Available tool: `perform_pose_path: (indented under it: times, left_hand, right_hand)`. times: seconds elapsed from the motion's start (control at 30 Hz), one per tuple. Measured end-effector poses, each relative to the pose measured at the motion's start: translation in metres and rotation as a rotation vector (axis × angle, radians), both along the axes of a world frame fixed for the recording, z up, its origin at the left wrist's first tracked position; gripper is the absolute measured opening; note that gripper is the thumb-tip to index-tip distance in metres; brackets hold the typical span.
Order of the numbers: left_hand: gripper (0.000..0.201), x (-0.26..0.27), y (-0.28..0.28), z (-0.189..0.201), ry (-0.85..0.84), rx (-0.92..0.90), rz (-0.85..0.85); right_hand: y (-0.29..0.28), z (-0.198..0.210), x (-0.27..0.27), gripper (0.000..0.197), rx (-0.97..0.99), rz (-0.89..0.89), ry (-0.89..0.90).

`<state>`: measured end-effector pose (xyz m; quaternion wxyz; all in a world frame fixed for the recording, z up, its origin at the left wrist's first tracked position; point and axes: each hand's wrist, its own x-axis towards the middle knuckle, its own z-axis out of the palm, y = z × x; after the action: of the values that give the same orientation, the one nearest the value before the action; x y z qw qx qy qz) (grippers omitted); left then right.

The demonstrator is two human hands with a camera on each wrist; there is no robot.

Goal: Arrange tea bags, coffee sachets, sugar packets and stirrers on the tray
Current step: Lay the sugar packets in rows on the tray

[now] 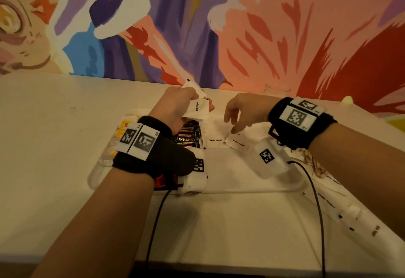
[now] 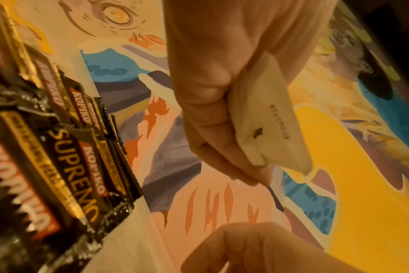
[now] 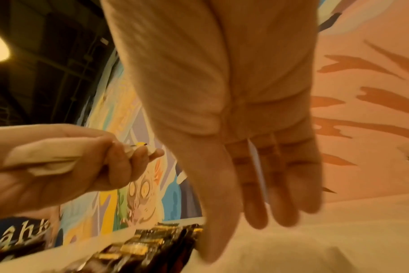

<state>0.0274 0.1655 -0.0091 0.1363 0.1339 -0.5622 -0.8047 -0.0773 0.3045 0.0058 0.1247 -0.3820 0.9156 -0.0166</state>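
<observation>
While the left hand [image 1: 178, 104] clutches spare sugar packets [image 1: 198, 110], the nearer, slack-fingered right hand [image 1: 242, 111] hovers above the skewed packet [image 1: 238, 144], long axis running left-right

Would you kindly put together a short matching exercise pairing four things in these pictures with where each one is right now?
Things:
1. Bunch of sugar packets
2. Kopiko coffee sachets
3. Yellow tea bags
4. Right hand

Places:
A. At the left end of the tray
B. Above two sugar packets lying on the tray, fingers relaxed
C. Gripped in the left hand
D. On the tray, under the left hand

Pairs: 1-C, 2-D, 3-A, 4-B
</observation>
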Motion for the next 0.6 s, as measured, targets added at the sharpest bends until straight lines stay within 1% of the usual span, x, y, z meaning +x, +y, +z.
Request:
perform_pose_path:
  times: [0.07,0.1,0.13,0.2,0.3,0.4,0.47,0.5,0.53,0.6]
  left_hand:
    - [0.015,0.0,0.001,0.0,-0.003,-0.003,-0.014]
    - [0.015,0.0,0.001,-0.001,-0.008,-0.008,-0.016]
    - [0.014,0.0,0.001,-0.001,-0.011,-0.009,-0.017]
    - [0.013,0.0,0.002,-0.002,-0.013,-0.009,-0.014]
    - [0.012,-0.001,0.001,-0.003,-0.029,-0.029,-0.008]
    - [0.011,-0.004,0.0,-0.006,-0.051,-0.128,0.023]
    - [0.01,-0.006,0.001,-0.008,-0.057,-0.201,0.053]
    - [0.009,-0.006,0.001,-0.008,-0.048,-0.222,0.067]
    - [0.008,-0.007,0.002,-0.009,-0.036,-0.237,0.078]
    - [0.008,-0.008,0.004,-0.009,-0.016,-0.253,0.097]
  right_hand:
    - [0.002,-0.008,0.006,0.053,0.191,-0.066,-0.003]
    - [0.003,-0.013,0.008,0.061,0.293,-0.073,0.008]
    - [0.003,-0.018,0.01,0.066,0.355,-0.072,0.019]
    - [0.004,-0.023,0.01,0.067,0.35,-0.079,0.017]
    - [0.005,-0.024,0.007,0.059,0.247,-0.072,-0.006]
    - [0.008,-0.022,0.005,0.054,0.217,-0.038,-0.004]
    - [0.012,-0.015,0.006,0.045,0.099,-0.051,-0.046]
    - [0.013,-0.01,0.008,0.038,-0.016,-0.07,-0.077]
    - [0.013,-0.004,0.012,0.032,-0.168,-0.097,-0.133]
    - [0.009,0.006,0.02,0.032,-0.484,-0.164,-0.344]
